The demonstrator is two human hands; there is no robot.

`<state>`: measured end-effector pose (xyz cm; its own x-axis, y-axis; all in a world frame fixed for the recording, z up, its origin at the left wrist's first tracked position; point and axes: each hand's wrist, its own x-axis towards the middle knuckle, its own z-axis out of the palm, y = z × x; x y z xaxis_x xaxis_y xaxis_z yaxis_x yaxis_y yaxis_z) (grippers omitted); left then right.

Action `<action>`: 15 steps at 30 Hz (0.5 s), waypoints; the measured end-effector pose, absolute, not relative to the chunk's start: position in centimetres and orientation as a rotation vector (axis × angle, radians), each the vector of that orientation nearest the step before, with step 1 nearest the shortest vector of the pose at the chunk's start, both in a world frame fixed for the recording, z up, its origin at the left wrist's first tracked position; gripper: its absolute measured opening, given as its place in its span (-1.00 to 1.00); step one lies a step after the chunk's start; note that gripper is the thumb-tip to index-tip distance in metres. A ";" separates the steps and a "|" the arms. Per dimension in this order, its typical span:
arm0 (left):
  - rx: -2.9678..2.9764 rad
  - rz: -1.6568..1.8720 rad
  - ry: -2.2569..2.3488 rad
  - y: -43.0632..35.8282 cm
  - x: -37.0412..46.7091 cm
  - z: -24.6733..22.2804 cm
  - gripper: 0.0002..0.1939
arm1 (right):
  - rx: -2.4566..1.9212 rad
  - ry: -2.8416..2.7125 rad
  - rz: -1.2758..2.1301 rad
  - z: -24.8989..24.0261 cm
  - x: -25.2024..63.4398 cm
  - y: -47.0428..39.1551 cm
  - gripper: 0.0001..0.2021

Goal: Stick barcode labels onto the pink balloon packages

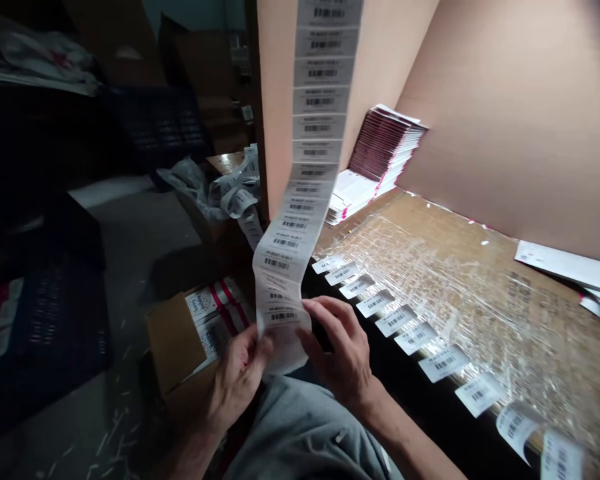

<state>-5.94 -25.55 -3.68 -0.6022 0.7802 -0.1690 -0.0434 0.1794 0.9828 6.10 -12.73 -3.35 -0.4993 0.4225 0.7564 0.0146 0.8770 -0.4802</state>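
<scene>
A long strip of white barcode labels (314, 152) hangs down from the top of the view and curls between my hands. My left hand (241, 373) pinches the strip's left edge near its lower end, thumb on top. At the right edge of the strip, my right hand (341, 347) has its thumb and index finger closed on the label band. Along the table's front edge, a row of single barcode labels (394, 321) sticks out, each overhanging the edge. The strip's lowest part is a blank-looking, blurred curl above my lap.
The table (480, 267) is covered in clear tape. A stack of folded cartons (380, 157) leans at its back left; white flat pieces (570, 267) lie at right. Left are an open cardboard box (177, 340), crumpled label strips (240, 200) and a dark blue crate (55, 320).
</scene>
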 end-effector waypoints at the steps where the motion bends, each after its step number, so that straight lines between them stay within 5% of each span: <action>1: 0.685 1.496 1.755 -25.4 -5.7 -3.5 -0.58 | -0.291 -2.057 0.374 -2.9 6.9 -13.0 -0.59; 6: 0.645 1.607 1.695 -24.0 -4.5 -3.1 -0.65 | -0.231 -2.095 0.047 -0.8 8.9 -13.7 -0.58; 15: 0.735 1.547 1.731 -25.5 -3.8 -1.5 -0.66 | -0.051 -2.545 0.200 -0.4 7.1 -12.7 -0.87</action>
